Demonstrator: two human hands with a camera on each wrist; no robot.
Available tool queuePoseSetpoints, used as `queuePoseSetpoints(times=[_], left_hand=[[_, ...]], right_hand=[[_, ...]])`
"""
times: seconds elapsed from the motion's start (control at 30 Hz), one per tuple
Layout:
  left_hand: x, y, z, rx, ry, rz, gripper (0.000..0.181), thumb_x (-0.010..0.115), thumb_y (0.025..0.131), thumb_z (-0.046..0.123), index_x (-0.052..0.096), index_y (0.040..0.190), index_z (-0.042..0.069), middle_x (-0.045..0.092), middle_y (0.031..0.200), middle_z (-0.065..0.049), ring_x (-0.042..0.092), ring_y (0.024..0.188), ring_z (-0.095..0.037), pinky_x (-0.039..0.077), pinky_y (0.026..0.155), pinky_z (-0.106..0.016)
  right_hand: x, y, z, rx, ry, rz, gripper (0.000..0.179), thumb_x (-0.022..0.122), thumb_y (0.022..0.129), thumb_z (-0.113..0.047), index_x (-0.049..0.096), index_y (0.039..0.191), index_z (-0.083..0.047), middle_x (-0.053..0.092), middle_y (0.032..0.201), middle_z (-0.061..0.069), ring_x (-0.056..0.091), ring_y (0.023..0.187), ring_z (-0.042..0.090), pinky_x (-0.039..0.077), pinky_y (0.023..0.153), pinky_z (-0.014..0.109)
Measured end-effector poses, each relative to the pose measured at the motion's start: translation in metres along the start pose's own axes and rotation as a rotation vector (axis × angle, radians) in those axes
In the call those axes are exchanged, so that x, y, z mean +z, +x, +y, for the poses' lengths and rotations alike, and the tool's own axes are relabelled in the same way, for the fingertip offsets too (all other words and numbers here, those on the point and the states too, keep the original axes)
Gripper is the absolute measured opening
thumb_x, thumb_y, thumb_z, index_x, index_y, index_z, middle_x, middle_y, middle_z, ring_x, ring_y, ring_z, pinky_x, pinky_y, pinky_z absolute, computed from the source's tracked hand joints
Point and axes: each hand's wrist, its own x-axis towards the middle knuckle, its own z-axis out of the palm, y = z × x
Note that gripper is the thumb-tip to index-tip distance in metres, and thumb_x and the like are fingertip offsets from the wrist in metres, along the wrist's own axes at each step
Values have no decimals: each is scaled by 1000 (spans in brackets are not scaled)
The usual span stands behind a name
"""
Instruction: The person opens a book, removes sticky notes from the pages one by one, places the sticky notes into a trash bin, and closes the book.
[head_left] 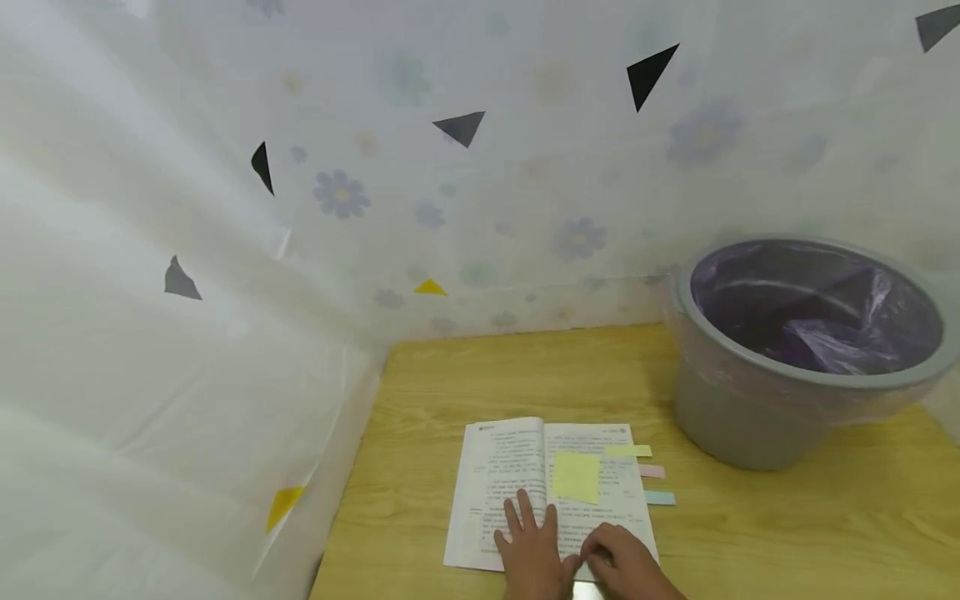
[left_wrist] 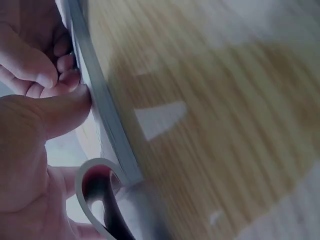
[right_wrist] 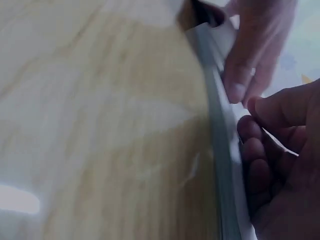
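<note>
An open book [head_left: 495,454] with printed pages lies on the wooden table. My left hand [head_left: 532,550] rests on it near the lower middle, fingers spread and straight. Its thumb reaches the book's bottom edge, close to the fingertips of my right hand [head_left: 626,562]. The right fingers are curled at the lower part of the right page; whether they pinch anything is hidden. In the left wrist view, the book's spine [left_wrist: 86,185] bows into a loop beside the page block [left_wrist: 107,110]. On the right page sits a yellow sticky note [head_left: 576,477].
Yellow [head_left: 628,451], pink [head_left: 652,472] and blue tabs [head_left: 660,498] stick out from the book's right edge. A grey bucket [head_left: 738,417] lined with a purple plastic bag stands at the right. Flower-patterned sheeting [head_left: 510,200] hangs behind the table [head_left: 397,467].
</note>
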Motion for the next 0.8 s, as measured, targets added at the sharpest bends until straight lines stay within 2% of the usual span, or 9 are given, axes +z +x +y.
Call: queuePoseSetpoints(times=[0.1, 0.2, 0.27, 0.37, 0.43, 0.5, 0.67, 0.8], left_hand=[[3, -1, 3, -28, 18, 7, 81, 74, 74, 63, 53, 142, 24, 32, 161, -19, 31, 147, -46, 38, 104, -71], [5, 0, 5, -45, 8, 23, 81, 75, 73, 62, 54, 141, 24, 32, 161, -18, 30, 148, -44, 37, 106, -71], [7, 1, 4, -49, -8, 34, 82, 77, 72, 61, 54, 141, 24, 32, 161, -18, 30, 148, -45, 36, 106, -71], [7, 2, 1, -47, -30, 46, 82, 78, 71, 60, 55, 140, 23, 32, 160, -20, 30, 147, -46, 36, 105, -73], [8, 2, -1, -47, -33, 41, 82, 78, 71, 60, 55, 140, 23, 32, 160, -20, 30, 147, -47, 36, 105, -73], [8, 2, -2, -44, -48, 31, 82, 77, 71, 60, 54, 141, 23, 31, 160, -20, 30, 147, -47, 35, 105, -73], [9, 2, -2, -30, -103, 7, 82, 77, 73, 58, 53, 142, 22, 29, 162, -20, 27, 148, -47, 33, 107, -74], [11, 3, -2, -41, -110, 6, 82, 77, 73, 57, 53, 142, 22, 28, 162, -21, 26, 149, -47, 31, 108, -74]], right_hand=[[-10, 5, -2, 163, 14, 67, 6, 66, 92, -13, 69, 92, -18, 66, 90, -9, 51, 76, -4, 46, 66, 21], [-32, 19, -1, 297, -61, 225, 10, 64, 92, -10, 71, 99, -13, 67, 94, -2, 53, 77, 5, 44, 67, 22], [-49, 31, 3, 324, -137, 328, 15, 61, 93, -10, 70, 104, -8, 68, 98, 6, 57, 81, 13, 46, 70, 27], [-71, 48, 16, 286, -212, 394, 26, 57, 96, -13, 67, 115, 1, 66, 111, 21, 64, 93, 33, 52, 78, 45], [-81, 56, 27, 262, -253, 380, 33, 56, 96, -16, 64, 122, 3, 64, 118, 27, 63, 102, 43, 51, 84, 55], [-87, 62, 40, 249, -286, 337, 39, 56, 95, -18, 62, 127, 3, 61, 120, 30, 61, 104, 46, 49, 85, 60], [-94, 71, 73, 255, -334, 248, 44, 56, 97, -26, 61, 131, 1, 59, 110, 22, 57, 91, 31, 48, 78, 48], [-97, 75, 83, 252, -308, 243, 40, 58, 97, -36, 68, 117, -3, 60, 107, 18, 58, 90, 28, 48, 78, 46]])
